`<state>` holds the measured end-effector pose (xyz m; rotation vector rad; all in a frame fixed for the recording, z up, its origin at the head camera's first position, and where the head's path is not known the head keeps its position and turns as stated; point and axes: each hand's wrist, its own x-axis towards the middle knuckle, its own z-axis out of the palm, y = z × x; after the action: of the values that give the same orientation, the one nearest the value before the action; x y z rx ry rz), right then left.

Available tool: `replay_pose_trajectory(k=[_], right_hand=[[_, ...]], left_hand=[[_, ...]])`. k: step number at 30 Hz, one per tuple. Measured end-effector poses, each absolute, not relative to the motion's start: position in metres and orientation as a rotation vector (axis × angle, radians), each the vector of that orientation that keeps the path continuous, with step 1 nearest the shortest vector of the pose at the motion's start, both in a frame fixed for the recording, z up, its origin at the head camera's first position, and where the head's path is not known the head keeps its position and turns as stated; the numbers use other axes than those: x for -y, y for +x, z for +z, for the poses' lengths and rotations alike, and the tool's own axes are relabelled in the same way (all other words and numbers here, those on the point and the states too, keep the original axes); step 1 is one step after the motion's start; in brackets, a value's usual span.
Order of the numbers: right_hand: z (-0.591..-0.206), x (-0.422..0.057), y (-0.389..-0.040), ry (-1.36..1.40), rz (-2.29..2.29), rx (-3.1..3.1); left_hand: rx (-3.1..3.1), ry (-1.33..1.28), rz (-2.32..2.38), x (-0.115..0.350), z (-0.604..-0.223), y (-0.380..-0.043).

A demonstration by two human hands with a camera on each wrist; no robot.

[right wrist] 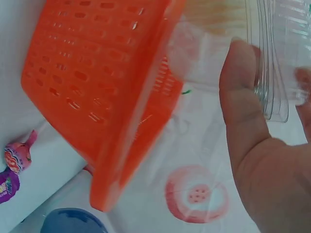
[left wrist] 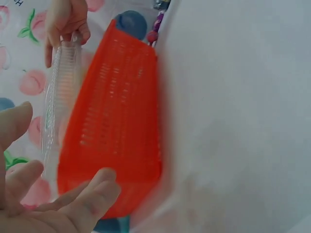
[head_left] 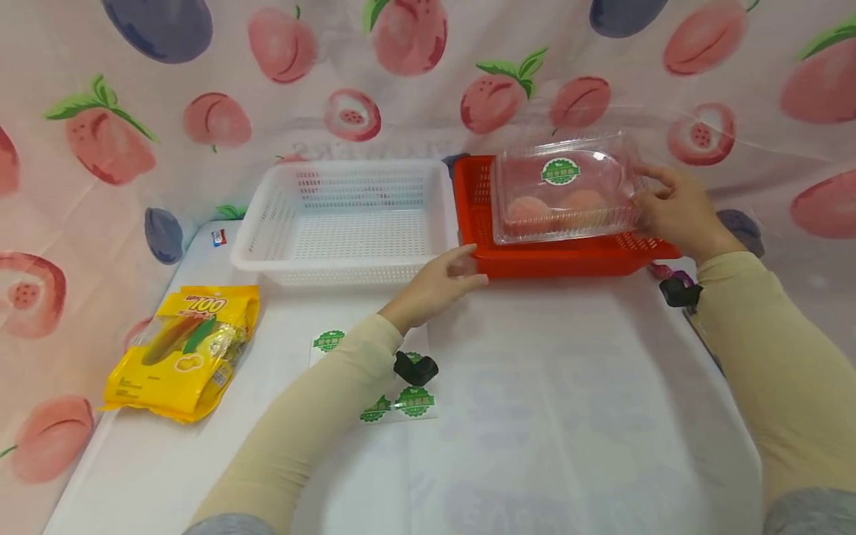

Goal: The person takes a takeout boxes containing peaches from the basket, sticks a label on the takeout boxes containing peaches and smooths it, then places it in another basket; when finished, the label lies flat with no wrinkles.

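Observation:
My right hand (head_left: pixel 675 212) pinches the right edge of a clear plastic clamshell box (head_left: pixel 565 189), thumb on one side and fingers on the other. The box is tilted over the red basket (head_left: pixel 555 264); a green round sticker (head_left: pixel 560 172) is on its lid, and pinkish round shapes show through its lower part. At the red basket's left end is my left hand (head_left: pixel 435 290), its fingers spread and nothing in its grasp. The left wrist view shows those fingertips overlapping the basket's near end (left wrist: pixel 121 194).
Left of the red basket stands a white perforated basket (head_left: pixel 348 271). A yellow candy bag (head_left: pixel 180 357) lies at the left. Under my left forearm is a sheet of green stickers (head_left: pixel 414 401). Wrapped lollipops (right wrist: pixel 17 158) lie beside the red basket's right end. A fruit-print cloth (head_left: pixel 414 96) hangs behind.

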<state>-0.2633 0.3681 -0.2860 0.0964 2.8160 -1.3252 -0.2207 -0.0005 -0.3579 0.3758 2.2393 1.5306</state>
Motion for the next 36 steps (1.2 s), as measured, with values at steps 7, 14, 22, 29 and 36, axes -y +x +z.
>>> replay_pose_trajectory(k=[7,14,22,29,36], right_hand=[[-0.301,-0.371,-0.273,0.07,-1.271,-2.743],[-0.311,-0.369,-0.279,0.12,-1.249,-2.651],[-0.319,-0.374,-0.286,0.158,-1.232,-2.558],[-0.326,-0.376,-0.29,0.158,-1.26,-2.496],[-0.325,-0.372,-0.292,0.129,-1.123,-2.592]], left_hand=[[-2.118,0.345,1.621,-0.015,-0.372,-0.226],[-2.121,0.304,1.718,-0.025,-0.378,-0.231],[-2.11,0.254,1.728,-0.029,-0.381,-0.232],[-2.2,0.179,1.7,-0.036,-0.379,-0.233],[-2.315,0.037,1.681,-0.053,-0.376,-0.24]])
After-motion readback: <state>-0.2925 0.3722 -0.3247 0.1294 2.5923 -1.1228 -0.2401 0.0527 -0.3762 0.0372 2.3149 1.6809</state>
